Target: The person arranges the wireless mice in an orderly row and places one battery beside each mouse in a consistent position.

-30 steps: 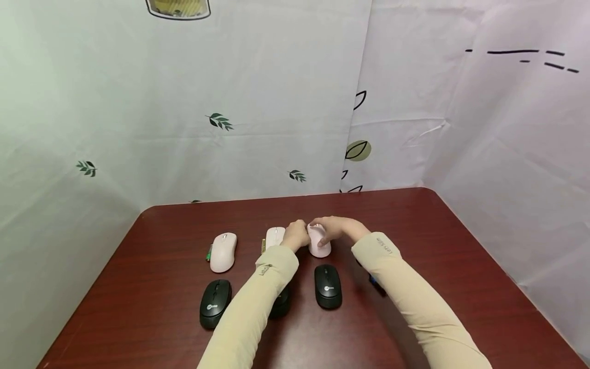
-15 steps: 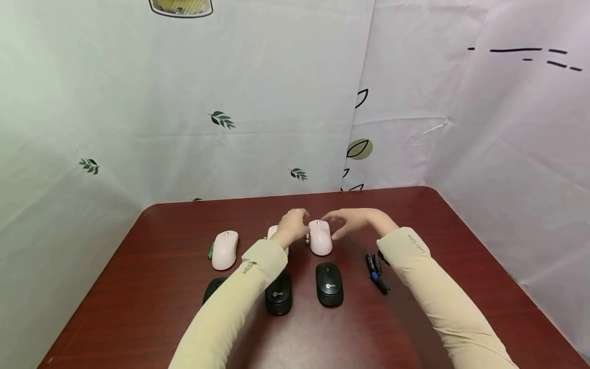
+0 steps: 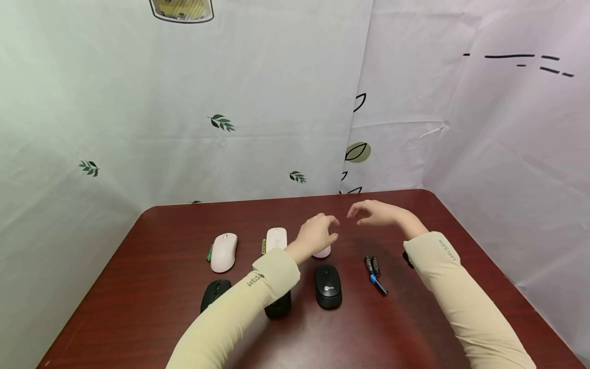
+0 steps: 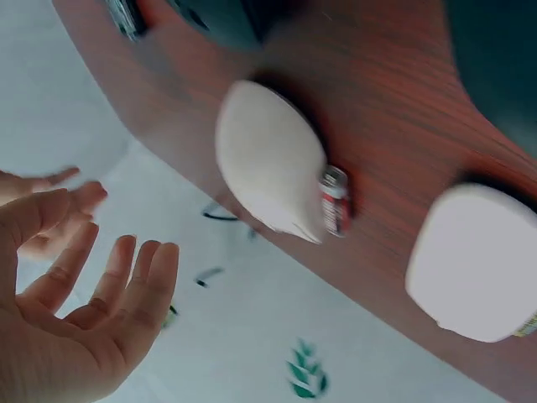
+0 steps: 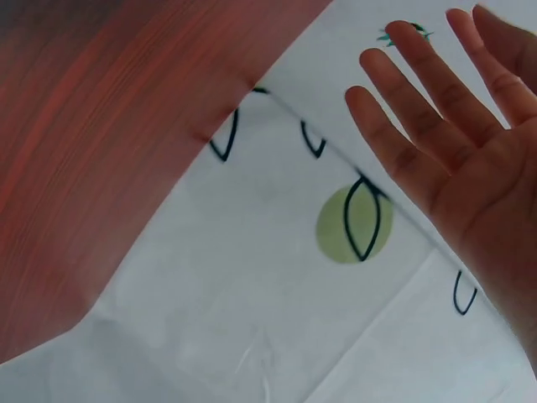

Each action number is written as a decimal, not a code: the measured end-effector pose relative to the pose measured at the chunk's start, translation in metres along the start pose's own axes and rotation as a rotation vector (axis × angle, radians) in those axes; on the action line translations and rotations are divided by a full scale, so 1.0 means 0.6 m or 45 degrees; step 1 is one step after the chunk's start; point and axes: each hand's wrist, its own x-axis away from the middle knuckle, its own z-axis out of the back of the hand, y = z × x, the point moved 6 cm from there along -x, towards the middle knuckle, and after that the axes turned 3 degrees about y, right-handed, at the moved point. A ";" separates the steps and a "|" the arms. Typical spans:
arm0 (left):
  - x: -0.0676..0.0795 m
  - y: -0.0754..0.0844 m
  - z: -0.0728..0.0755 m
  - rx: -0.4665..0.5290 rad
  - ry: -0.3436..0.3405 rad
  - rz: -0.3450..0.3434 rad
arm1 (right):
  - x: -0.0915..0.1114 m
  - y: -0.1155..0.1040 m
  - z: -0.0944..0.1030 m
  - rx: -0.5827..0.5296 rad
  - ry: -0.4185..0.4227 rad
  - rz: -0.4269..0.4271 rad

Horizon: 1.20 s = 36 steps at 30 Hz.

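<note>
My left hand (image 3: 316, 234) is raised over the pale pink computer mouse (image 3: 324, 252), hiding most of it in the head view. Its fingers are relaxed and hold nothing, as the left wrist view also shows. There, the pink mouse (image 4: 268, 159) lies on the table with a small red-and-silver battery (image 4: 335, 201) beside it. To the right and farther back hovers my right hand (image 3: 378, 212), apart from everything, its fingers loosely extended (image 5: 470, 143) in the right wrist view. Nearest to the left sleeve stands a white mouse (image 3: 276, 238) with a gold battery (image 3: 264, 247) alongside.
Another white mouse (image 3: 224, 252) with a green battery (image 3: 209, 253) lies at left. In the front row are a black mouse (image 3: 328, 287) and two more, partly covered by the left sleeve. Black batteries (image 3: 372, 265) and a blue-and-black one (image 3: 378, 283) lie at right.
Both hands have come away from the pink mouse. The right hand has moved right and lifted; the left hand has shifted right over the mouse, uncovering the white mouse.
</note>
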 end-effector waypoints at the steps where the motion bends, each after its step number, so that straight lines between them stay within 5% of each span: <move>1: 0.002 0.009 -0.004 -0.020 0.006 -0.033 | 0.004 0.005 0.002 0.006 0.011 -0.009; 8: 0.012 0.056 -0.039 -0.224 0.031 -0.197 | 0.023 0.026 0.008 0.045 0.082 -0.039; 17: 0.013 0.110 -0.086 -0.110 0.028 -0.328 | 0.030 0.074 0.021 0.060 0.365 -0.111; 23: 0.031 0.158 -0.138 -0.423 -0.176 -0.617 | 0.033 0.094 0.015 0.029 0.394 -0.108; 27: 0.044 0.176 -0.163 -0.629 -0.305 -0.694 | 0.036 0.103 0.009 0.001 0.376 -0.135; 36: 0.056 0.192 -0.186 -0.887 -0.268 -0.735 | 0.037 0.106 0.002 0.008 0.353 -0.136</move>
